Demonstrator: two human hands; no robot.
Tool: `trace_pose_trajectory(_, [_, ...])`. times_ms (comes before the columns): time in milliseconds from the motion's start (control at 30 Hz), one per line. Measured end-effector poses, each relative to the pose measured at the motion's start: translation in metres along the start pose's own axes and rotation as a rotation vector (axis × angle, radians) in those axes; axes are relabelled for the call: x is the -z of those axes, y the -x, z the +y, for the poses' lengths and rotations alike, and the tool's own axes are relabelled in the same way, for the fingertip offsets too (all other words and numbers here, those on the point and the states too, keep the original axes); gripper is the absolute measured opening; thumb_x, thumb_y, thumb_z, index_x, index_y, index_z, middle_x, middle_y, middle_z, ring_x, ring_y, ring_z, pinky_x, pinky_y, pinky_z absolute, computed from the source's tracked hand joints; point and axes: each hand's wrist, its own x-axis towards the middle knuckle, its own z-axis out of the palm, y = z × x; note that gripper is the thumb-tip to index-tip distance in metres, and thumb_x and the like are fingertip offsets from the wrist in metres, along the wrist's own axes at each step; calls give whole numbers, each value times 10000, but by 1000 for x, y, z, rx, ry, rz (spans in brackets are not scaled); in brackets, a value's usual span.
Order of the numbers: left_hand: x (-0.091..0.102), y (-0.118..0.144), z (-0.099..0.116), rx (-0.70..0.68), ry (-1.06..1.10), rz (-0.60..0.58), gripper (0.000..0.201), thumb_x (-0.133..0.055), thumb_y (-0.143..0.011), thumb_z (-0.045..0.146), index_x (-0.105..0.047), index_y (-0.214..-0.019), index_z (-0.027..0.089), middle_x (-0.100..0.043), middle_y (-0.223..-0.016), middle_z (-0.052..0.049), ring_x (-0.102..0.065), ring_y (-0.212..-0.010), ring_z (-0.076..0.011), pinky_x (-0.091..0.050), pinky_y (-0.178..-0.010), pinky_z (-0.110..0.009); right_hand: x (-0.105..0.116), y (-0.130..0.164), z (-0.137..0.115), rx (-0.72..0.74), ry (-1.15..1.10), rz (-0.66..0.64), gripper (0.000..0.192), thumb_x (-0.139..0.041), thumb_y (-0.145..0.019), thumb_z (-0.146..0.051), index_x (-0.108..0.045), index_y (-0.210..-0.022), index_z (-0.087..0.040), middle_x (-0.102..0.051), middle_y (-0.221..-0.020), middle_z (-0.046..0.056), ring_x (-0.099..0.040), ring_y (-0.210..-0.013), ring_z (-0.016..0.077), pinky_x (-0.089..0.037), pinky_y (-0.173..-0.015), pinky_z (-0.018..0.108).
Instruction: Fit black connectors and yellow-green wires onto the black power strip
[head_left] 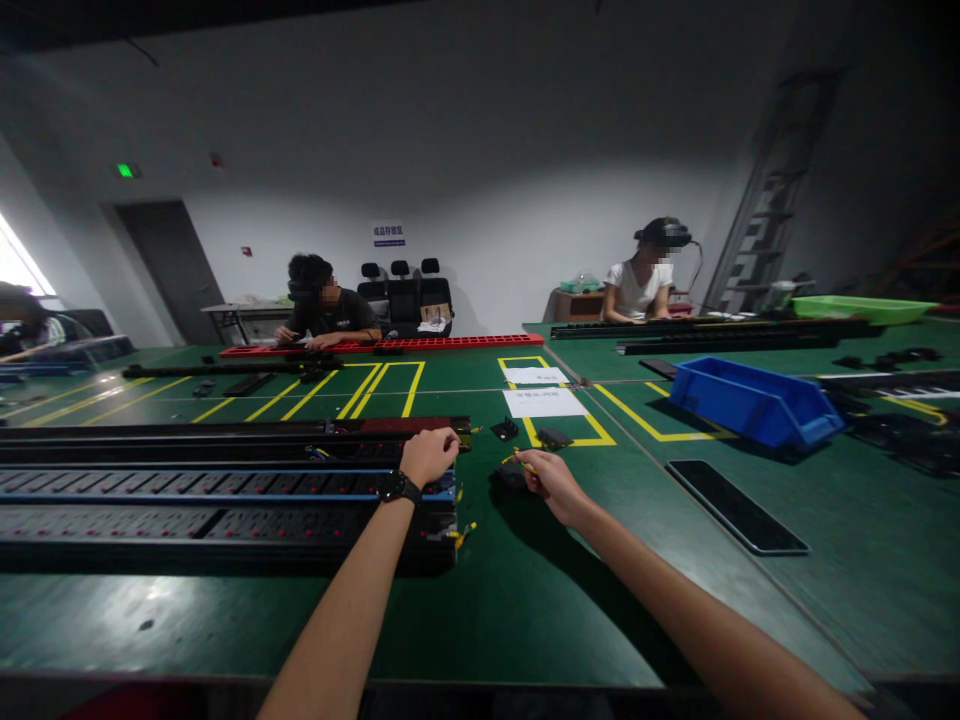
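- A wide green surface (525, 600), marked with yellow lines, is seen filling the lower half of the view.
- Long black power strips (187, 495) are laid side by side at 9 o'clock on it, with their right ends near the middle of the view; short yellow wire ends are seen sticking out there.
- A blue bin (754, 400) is set at 2 o'clock, well apart from both hands.
- A flat black panel (735, 505) is laid at 3 o'clock, between the bin and the near edge.
- Two white paper sheets (544, 402) are placed inside a yellow box at 12 o'clock.
- Two people are seated at the far side, one at 11 o'clock and one at 1 o'clock, each busy at their own long strips.
- The left hand (429, 455), with a dark watch at the wrist, is rested on the right end of the power strips; its fingers are curled shut, and whether anything is held in them cannot be told.
- The right hand (551, 478) is held just right of the strips' end, its fingers pinched narrowly on a yellow wire (523, 462).
- A small black part (511, 476) is seen on the surface touching or just beside the right hand, at its 9 o'clock.
- Two more small black pieces (553, 438) are laid near it at 12 o'clock.
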Motion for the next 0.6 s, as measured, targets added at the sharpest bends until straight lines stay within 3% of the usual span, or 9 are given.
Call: trace_pose_trajectory(600, [-1,0,-1,-10,-2,-5,301,-489,-982,427,-752,-1073,314,-786,-1065,-42,-716,-1012,-243,-521,-866,-316,0,-1,1,6,-1,2,285,-734,-720,-447,-628,-713,-182,-440,-521,-53,-360,-479,90,-247,-451,244])
